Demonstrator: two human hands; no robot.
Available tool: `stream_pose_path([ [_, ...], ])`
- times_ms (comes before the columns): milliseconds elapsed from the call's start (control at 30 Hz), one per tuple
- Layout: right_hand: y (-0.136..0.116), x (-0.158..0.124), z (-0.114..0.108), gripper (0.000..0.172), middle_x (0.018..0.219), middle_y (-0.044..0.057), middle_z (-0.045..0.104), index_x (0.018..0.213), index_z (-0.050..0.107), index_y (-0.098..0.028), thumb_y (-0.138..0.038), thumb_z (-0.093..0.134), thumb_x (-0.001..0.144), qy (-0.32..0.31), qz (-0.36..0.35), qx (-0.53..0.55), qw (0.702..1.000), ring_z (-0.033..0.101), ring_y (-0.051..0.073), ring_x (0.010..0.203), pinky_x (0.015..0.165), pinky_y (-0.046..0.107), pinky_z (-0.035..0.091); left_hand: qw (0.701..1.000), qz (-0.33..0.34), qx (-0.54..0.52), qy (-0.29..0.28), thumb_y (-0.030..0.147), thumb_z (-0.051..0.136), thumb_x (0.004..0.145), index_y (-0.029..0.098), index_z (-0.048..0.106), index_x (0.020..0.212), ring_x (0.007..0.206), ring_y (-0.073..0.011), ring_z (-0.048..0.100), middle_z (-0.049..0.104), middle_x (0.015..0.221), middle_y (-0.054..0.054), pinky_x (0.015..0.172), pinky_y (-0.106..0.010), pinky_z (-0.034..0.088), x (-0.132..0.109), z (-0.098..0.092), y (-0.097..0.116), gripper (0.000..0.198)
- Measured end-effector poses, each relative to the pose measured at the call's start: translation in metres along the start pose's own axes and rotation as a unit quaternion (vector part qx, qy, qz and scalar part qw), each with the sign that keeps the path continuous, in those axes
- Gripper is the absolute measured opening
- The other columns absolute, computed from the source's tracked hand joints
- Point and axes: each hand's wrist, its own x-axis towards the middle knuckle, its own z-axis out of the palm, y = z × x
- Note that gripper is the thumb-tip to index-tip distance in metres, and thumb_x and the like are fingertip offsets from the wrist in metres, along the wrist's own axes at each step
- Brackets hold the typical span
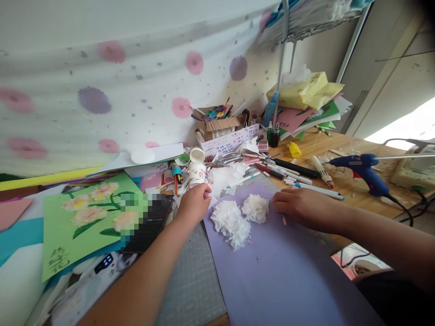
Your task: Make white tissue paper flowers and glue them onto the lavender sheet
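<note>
A purple sheet of paper [272, 271] lies on a grey cutting mat [190, 276]. On it sit white ruffled tissue-paper flowers, a larger cluster [231, 224] at the left and a smaller bloom [255, 208] beside it. My left hand [194, 203] is closed in a pinch at the sheet's upper left edge, close to white tissue and a white paper cup [197, 174]; whatever its fingertips hold is hidden. At the sheet's right edge, my right hand [299, 206] rests with loosely bent fingers, thumb apart, and nothing visible in it.
A blue glue gun [362, 170] and several markers [288, 174] lie on the wooden table to the right. Left are a green flower picture [84, 217], a dark flat device [149, 226] and a phone [91, 285]. A cardboard box [219, 127] of tools stands behind.
</note>
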Motion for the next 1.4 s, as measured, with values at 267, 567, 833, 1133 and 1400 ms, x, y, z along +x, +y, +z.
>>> stream_pose_path([
  [267, 0.004, -0.013, -0.005, 0.016, 0.088, 0.007, 0.062, 0.09, 0.059, -0.019, -0.015, 0.044, 0.087, 0.153, 0.046, 0.114, 0.981, 0.06, 0.018, 0.075, 0.068, 0.029, 0.045, 0.981, 0.002, -0.188, 0.04, 0.025, 0.057, 0.075, 0.02, 0.064, 0.082, 0.072, -0.0165, 0.061, 0.066, 0.077, -0.001, 0.067, -0.027, 0.048, -0.033, -0.022, 0.015, 0.011],
  [567, -0.021, -0.01, -0.013, 0.013, 0.073, 0.002, 0.057, 0.077, 0.056, -0.019, -0.028, 0.055, 0.086, 0.264, 0.134, 0.417, 0.859, 0.057, 0.014, 0.062, 0.057, 0.028, 0.047, 0.951, 0.032, -0.298, -0.073, 0.027, 0.059, 0.076, 0.018, 0.062, 0.074, 0.065, -0.0128, 0.054, 0.06, 0.069, 0.001, 0.061, -0.023, 0.042, -0.055, -0.008, 0.055, 0.01],
  [833, -0.027, -0.005, -0.011, 0.022, 0.062, -0.004, 0.052, 0.067, 0.05, -0.018, -0.027, 0.061, 0.084, 0.303, 0.164, 0.679, 0.648, 0.049, 0.008, 0.049, 0.047, 0.022, 0.04, 0.943, 0.01, -0.282, -0.176, 0.029, 0.06, 0.071, 0.018, 0.062, 0.063, 0.048, -0.0101, 0.043, 0.053, 0.055, 0.004, 0.046, -0.022, 0.032, -0.052, 0.002, 0.09, 0.013],
  [1133, -0.039, 0.005, -0.003, 0.026, 0.073, 0.0, 0.055, 0.066, 0.05, -0.017, -0.032, 0.061, 0.083, 0.251, 0.132, 0.68, 0.676, 0.053, 0.01, 0.06, 0.056, 0.024, 0.047, 0.949, 0.009, -0.267, -0.165, 0.028, 0.06, 0.073, 0.021, 0.069, 0.074, 0.061, -0.016, 0.056, 0.064, 0.065, 0.001, 0.055, -0.025, 0.037, -0.05, 0.018, 0.078, 0.011],
  [1400, -0.05, 0.001, -0.015, 0.016, 0.099, 0.009, 0.065, 0.075, 0.058, -0.018, -0.018, 0.051, 0.089, 0.142, -0.019, 0.502, 0.853, 0.057, 0.021, 0.106, 0.09, 0.035, 0.044, 0.916, -0.027, -0.384, -0.114, 0.027, 0.058, 0.076, 0.022, 0.047, 0.083, 0.048, -0.0095, 0.047, 0.054, 0.058, 0.007, 0.047, -0.02, 0.034, -0.054, 0.012, 0.078, 0.014],
])
